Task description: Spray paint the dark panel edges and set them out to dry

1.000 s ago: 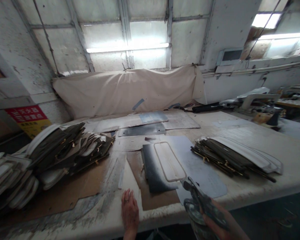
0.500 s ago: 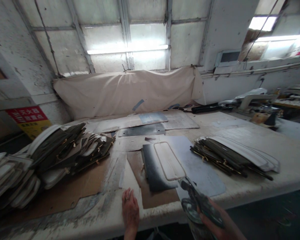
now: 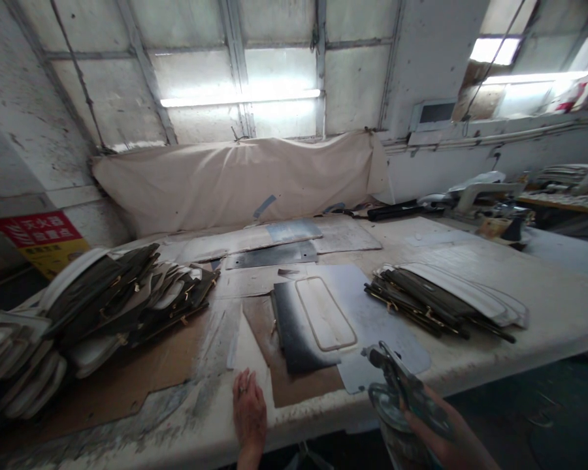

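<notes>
- Left hand (image 3: pixel 249 412): lies flat, palm down, on the near edge of the bench (image 3: pixel 558 307); fingers together and straight, grip closed on nothing; a ring shows on 1 finger.
- Right hand (image 3: pixel 445 440): low at the near right, off the bench edge; grip clamped on the spray gun (image 3: pixel 396 385).
- Spray gun: dark, paint-caked, nozzle toward the bench, over a round cup; its tip is at the near edge of the grey sheet (image 3: pixel 372 320).
- Panel (image 3: pixel 301 329): dark, flat, at bench centre, between the 2 hands and further in; lies partly on brown cardboard (image 3: pixel 294 385).
- Frame template (image 3: pixel 326 312): pale rounded rectangle, resting across the panel's right part and the grey sheet.
- Right stack (image 3: pixel 441 297): dark and white flat pieces, fanned, well right of the panel.
- Left stack (image 3: pixel 122 294): larger heap of like pieces, far left.
- Cloth (image 3: pixel 235 176): beige, draped along the wall behind the bench.
- Sign (image 3: pixel 42 238): red and yellow, left wall.
</notes>
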{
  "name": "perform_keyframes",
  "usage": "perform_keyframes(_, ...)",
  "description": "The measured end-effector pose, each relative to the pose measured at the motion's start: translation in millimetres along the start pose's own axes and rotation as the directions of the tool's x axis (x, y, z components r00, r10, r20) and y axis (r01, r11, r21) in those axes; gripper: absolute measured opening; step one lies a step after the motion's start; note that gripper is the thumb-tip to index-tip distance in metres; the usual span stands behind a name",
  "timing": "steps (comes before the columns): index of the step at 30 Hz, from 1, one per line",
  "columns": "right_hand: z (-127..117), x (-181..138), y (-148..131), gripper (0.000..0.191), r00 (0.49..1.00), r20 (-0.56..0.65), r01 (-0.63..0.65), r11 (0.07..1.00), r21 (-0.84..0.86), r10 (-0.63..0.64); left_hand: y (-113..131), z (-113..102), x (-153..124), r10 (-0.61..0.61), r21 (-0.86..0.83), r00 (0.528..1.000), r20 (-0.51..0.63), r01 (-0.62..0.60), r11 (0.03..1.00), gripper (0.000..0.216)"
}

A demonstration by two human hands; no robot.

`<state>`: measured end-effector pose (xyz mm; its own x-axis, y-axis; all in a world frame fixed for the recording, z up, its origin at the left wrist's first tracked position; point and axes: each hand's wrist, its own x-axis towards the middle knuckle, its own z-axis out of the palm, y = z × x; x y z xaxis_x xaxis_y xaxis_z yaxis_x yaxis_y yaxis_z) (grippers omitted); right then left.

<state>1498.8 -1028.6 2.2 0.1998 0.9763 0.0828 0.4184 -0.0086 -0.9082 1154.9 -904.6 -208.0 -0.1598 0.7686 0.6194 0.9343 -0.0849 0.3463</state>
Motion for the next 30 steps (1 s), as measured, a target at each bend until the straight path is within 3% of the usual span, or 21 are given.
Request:
perform_keyframes(7, -11, -4, 17, 0.034, 0.998, -0.002, -0.068, 0.997, 0.024, 0.068, -1, 4, -2, -0.011, -0.007, 1.000, 0.000, 0.011, 1.000, 0.035)
perform_keyframes(11, -13, -7, 20, 0.038, 0.999, 0.004, -0.042, 0.999, -0.026, 0.042, 1, 2, -2, -0.011, 0.013, 1.000, 0.020, 0.010, 1.000, 0.036)
perform_keyframes(16, -6, -10, 11, 0.034, 1.000, 0.011, -0.005, 1.000, -0.007, 0.005, 3, 0, 0, -0.017, 0.038, 1.000, 0.014, 0.017, 0.999, 0.036)
perform_keyframes(22, 7, -14, -3, 0.027, 0.987, 0.105, 0.121, 0.992, 0.025, -0.123, 2, 0, -2, -0.022, 0.033, 0.999, 0.033, 0.021, 0.999, 0.036)
perform_keyframes(30, 19, -24, -18, 0.029, 0.989, 0.096, 0.102, 0.988, 0.117, -0.113, 1, 0, -2, -0.002, 0.021, 1.000, 0.013, 0.001, 1.000, 0.035)
